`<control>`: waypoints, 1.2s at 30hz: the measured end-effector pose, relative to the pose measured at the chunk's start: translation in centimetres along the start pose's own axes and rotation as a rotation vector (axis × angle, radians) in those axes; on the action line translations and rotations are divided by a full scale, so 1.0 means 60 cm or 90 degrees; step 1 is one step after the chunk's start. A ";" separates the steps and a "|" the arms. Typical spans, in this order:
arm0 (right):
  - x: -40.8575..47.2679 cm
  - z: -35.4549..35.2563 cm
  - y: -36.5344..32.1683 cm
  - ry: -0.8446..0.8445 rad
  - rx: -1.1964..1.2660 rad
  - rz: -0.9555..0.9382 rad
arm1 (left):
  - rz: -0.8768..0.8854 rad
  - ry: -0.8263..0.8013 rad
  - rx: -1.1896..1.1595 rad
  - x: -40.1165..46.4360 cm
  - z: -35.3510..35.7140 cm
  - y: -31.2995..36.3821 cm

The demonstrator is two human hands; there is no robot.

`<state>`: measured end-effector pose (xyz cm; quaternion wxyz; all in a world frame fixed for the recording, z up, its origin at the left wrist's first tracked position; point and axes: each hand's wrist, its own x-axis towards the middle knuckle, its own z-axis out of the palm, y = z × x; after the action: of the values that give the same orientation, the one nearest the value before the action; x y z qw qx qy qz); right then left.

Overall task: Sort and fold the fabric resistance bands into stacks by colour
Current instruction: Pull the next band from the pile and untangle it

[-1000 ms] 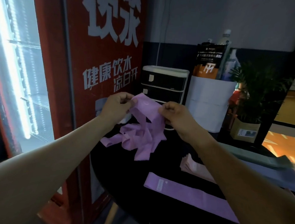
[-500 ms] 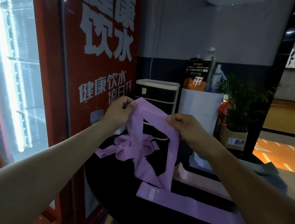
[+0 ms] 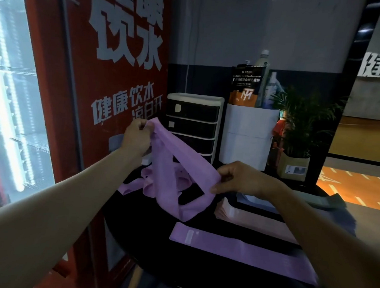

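1. I see the round black bench point(image 3: 208, 279) with its left edge close against the red cooler point(image 3: 78, 112); its near rim curves below the flat band.
2. Behind the bench, a drawer unit point(image 3: 193, 123), a white box point(image 3: 249, 135) and a potted plant point(image 3: 299, 129) close off the far side.
3. The open bench surface lies near me, in front of the flat purple band point(image 3: 242, 250), which lies stretched lengthwise.
4. Beyond that band lies a pink stack point(image 3: 253, 219); further right, a grey band point(image 3: 325, 200) lies at the bench's right edge.
5. A purple heap point(image 3: 149, 184) sits at the bench's far left, by the cooler.
6. My left hand point(image 3: 137, 137) has its grip clamped on one end of the held band point(image 3: 182, 166), fingers curled round the fabric, raised above the heap.
7. My right hand point(image 3: 243, 177) pinches the other end between thumb and fingers, lower, above the pink stack's left end.
8. The held band loops down between the hands; whether its low point touches the bench I cannot tell.
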<state>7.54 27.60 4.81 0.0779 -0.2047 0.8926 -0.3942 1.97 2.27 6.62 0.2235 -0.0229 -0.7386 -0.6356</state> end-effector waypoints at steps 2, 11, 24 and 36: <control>-0.003 0.001 0.010 -0.016 0.005 -0.009 | -0.010 0.021 -0.003 0.002 -0.003 -0.010; 0.006 -0.006 0.078 0.120 -0.083 0.011 | -0.005 0.116 0.112 0.008 -0.041 -0.051; 0.001 0.004 0.097 0.175 0.157 0.027 | -0.113 0.045 -0.035 -0.009 -0.034 -0.068; 0.045 0.040 0.002 0.154 0.069 -0.017 | -0.054 -0.095 -0.132 -0.014 -0.011 0.004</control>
<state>5.77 24.90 3.16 -0.0248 -0.1631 0.8700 -0.4646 2.98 1.91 6.62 0.1375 -0.0619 -0.6841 -0.7137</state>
